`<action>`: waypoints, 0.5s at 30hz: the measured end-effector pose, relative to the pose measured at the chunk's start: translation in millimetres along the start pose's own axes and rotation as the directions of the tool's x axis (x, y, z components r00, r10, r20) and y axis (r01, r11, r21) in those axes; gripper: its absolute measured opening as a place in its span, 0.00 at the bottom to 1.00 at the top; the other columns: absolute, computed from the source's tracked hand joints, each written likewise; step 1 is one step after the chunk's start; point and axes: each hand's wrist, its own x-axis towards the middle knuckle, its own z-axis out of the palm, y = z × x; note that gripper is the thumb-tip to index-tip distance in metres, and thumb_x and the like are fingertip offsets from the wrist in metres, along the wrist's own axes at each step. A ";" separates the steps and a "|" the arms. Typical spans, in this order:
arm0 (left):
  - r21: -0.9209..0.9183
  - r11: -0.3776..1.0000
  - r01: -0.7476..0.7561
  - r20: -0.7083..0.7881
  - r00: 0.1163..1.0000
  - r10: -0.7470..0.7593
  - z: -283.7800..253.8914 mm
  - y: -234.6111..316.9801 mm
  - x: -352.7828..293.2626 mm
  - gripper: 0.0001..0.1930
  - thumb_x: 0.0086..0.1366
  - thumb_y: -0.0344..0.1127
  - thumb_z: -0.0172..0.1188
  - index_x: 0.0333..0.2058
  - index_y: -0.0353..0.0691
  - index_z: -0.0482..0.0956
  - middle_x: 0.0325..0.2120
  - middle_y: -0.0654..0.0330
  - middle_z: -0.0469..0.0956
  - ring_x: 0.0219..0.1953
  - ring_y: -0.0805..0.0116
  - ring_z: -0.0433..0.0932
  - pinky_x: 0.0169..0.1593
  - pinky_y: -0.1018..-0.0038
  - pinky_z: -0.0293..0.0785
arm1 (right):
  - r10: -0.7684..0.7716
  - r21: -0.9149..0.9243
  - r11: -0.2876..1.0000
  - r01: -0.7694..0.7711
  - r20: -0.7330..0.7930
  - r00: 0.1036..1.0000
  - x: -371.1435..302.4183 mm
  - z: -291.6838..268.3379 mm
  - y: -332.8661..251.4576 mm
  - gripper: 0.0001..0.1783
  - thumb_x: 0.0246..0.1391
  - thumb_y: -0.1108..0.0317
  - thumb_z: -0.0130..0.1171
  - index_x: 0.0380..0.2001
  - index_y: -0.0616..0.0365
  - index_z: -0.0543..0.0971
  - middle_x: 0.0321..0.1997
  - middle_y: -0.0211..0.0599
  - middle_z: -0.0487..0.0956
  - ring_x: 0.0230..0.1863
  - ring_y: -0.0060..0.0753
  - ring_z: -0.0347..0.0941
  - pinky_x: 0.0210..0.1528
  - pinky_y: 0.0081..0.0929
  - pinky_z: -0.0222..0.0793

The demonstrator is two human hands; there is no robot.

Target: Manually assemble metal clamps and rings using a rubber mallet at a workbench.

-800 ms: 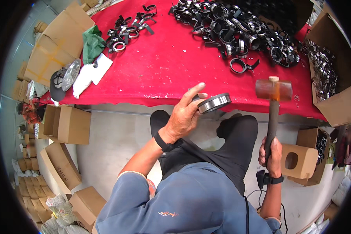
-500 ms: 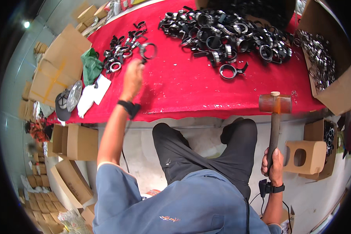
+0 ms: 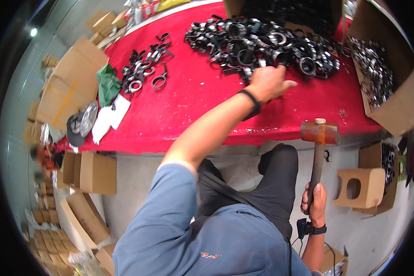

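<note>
My left hand (image 3: 267, 83) is stretched across the red-covered table to the near edge of a big pile of black-and-silver ring clamps (image 3: 244, 43). Its thumb sticks out apart from the other fingers, whose tips are partly hidden against the pile; no clamp shows in its grasp. My right hand (image 3: 314, 202) is closed round the handle of a mallet (image 3: 318, 170), held upright in front of the table edge with its brownish cylindrical head on top. At the table's left lies a smaller group of clamps (image 3: 145, 69), with a single ring clamp (image 3: 159, 82) at its near side.
A cardboard box (image 3: 402, 110) of shiny metal parts stands at the table's right end. Left on the red cloth (image 3: 184, 110) are a green cloth (image 3: 107, 85), white paper and a dark cap (image 3: 74, 129). Cardboard boxes (image 3: 98, 172) stand on the floor both sides.
My left hand has let go of a ring clamp at the left group and swung right to the big pile. The mallet in my right hand has dropped slightly.
</note>
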 end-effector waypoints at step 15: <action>-0.847 0.416 0.330 0.048 0.828 -0.558 4.9 8.9 -171.7 0.17 0.69 0.41 0.72 0.44 0.30 0.83 0.27 0.55 0.87 0.24 0.70 0.86 0.28 0.74 0.81 | -0.035 -0.065 0.997 0.037 0.041 0.999 5.5 3.3 7.6 0.36 0.74 0.30 0.46 0.42 0.59 0.71 0.18 0.25 0.66 0.13 0.17 0.61 0.14 0.19 0.59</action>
